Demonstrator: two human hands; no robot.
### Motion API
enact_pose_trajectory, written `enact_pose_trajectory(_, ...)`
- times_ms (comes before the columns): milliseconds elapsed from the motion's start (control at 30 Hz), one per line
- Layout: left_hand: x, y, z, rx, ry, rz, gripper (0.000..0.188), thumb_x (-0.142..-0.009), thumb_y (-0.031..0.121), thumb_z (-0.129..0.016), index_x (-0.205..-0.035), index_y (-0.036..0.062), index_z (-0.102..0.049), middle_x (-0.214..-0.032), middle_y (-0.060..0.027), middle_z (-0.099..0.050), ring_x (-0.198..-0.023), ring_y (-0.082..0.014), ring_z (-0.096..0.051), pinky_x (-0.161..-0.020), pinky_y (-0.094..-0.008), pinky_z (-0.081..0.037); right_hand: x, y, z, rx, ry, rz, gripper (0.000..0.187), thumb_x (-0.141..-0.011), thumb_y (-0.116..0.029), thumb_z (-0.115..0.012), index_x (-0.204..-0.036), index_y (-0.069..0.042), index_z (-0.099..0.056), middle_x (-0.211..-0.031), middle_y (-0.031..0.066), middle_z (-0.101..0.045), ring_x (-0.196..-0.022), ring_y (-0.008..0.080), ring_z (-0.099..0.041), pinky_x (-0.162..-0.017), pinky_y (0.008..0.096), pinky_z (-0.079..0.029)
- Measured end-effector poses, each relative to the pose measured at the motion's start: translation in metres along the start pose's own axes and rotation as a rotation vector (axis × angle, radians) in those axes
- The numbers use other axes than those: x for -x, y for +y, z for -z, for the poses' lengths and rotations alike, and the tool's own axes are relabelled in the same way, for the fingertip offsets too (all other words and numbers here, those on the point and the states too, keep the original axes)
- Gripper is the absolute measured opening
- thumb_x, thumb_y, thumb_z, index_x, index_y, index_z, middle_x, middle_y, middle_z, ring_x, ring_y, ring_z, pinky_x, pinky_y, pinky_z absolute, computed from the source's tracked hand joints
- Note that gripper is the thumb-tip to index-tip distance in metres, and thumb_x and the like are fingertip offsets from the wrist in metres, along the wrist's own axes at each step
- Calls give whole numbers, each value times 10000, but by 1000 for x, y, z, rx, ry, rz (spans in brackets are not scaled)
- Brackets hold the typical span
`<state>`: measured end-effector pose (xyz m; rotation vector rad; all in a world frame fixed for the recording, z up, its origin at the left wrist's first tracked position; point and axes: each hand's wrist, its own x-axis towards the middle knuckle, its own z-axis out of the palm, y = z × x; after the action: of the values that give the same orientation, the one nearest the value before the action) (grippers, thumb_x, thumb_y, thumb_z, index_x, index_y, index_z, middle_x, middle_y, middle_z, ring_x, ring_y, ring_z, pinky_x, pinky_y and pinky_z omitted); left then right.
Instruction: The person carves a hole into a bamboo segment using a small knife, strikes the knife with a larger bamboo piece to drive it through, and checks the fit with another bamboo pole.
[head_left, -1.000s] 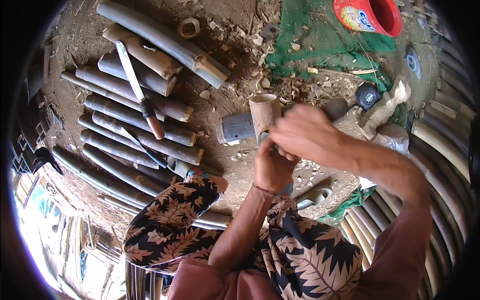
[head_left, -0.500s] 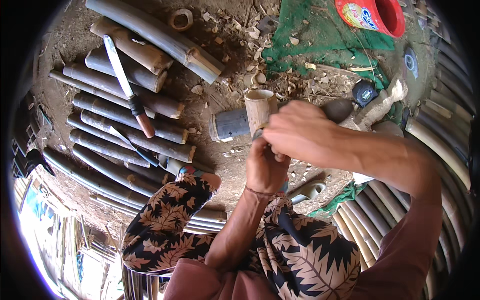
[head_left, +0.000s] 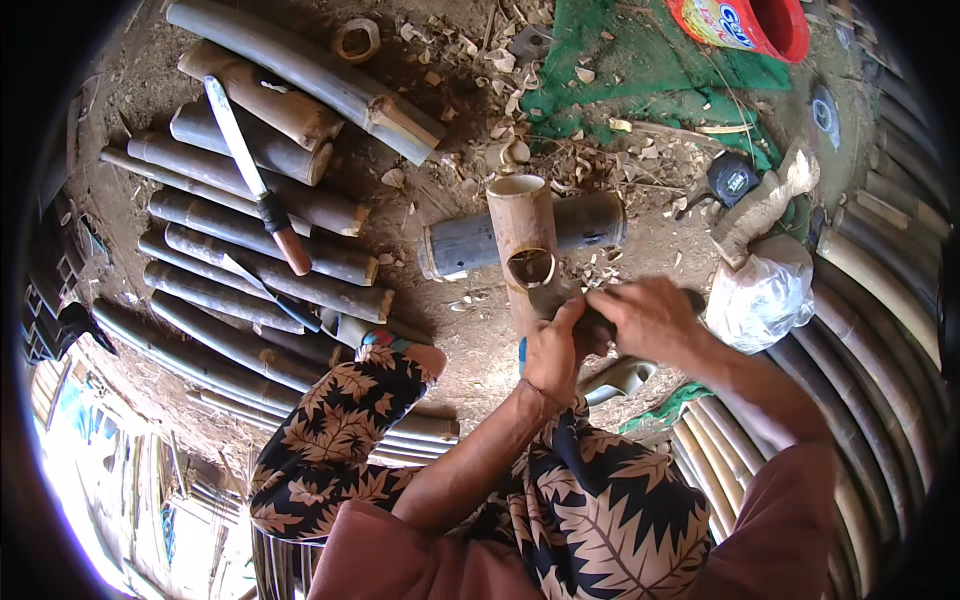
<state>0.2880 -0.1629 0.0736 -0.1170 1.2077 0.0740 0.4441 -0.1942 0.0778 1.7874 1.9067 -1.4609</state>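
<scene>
A pale bamboo tube (head_left: 524, 220) with a round hole cut in its side leans across a dark bamboo piece (head_left: 460, 248) lying on the ground. My left hand (head_left: 552, 352) is closed round the tube's lower end, its thumb up near the hole. Just to the right, my right hand (head_left: 650, 318) is closed on a tool with a dark rounded end (head_left: 693, 299). A grey part of that tool, perhaps its blade, shows beside the tube below the hole. My fingers hide most of the tool and the tube's bottom.
Bamboo lengths (head_left: 260, 205) lie in rows at left, with a long knife (head_left: 238, 140) on top. More poles (head_left: 880, 330) line the right side. A tape measure (head_left: 733, 178), a piece of wood (head_left: 765, 215), a plastic bag (head_left: 762, 295) and a red container (head_left: 780, 30) lie at right. Chips litter the ground.
My right hand has moved right and down with the tool, away from the hole, uncovering it. My left hand has shifted slightly right and down.
</scene>
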Motion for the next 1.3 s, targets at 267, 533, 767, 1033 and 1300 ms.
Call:
enact_pose_trajectory(267, -12, 66, 52, -1492, -37, -213, 157, -811, 183, -593, -768, 34, -618, -677, -268, -609, -621, -415, -636, -531, -473, -512, -19, -92, -87, -797, 311, -460, 325, -882, -151, -592, -1177, -86, -470, -853, 211, -658, -771, 445, -636, -644, 488, -507)
enact_pose_trajectory(533, -1, 24, 30, -492, 42, -87, 266, -957, 289, -545, -1110, 103, -659, -745, -38, -624, -580, -138, -574, -506, -298, -477, 15, -34, -2, -540, -79, -82, 464, -903, -158, -569, -1301, 7, -396, -824, 206, -658, -597, 278, -653, -545, 385, -535)
enact_pose_trajectory(767, -11, -24, 14, 262, -243, 25, 404, -1003, 364, -482, -1259, 60, -550, -957, -26, -630, -636, -71, -524, -542, -196, -417, 2, -23, 58, 65, -363, -1, 406, -832, -116, -606, -1212, -13, -508, -726, 156, -659, -595, 300, -663, -515, 395, -520)
enact_pose_trajectory(1033, -1, 29, 56, -849, 287, -383, 431, -894, 315, -608, -678, -55, -660, -524, -153, -576, -448, -160, -557, -411, -339, -411, -4, -72, -60, -828, 113, -230, 700, -773, -111, -674, -1351, 78, -328, -855, 322, -640, -710, 455, -657, -619, 471, -553)
enact_pose_trajectory(1300, -10, -12, 30, 66, -253, 23, 383, -1008, 363, -467, -1248, 87, -580, -913, 3, -643, -718, -64, -562, -545, -243, -457, 15, -38, 32, 97, -213, -65, 437, -849, -130, -639, -1221, 54, -501, -770, 180, -664, -619, 218, -669, -563, 341, -562)
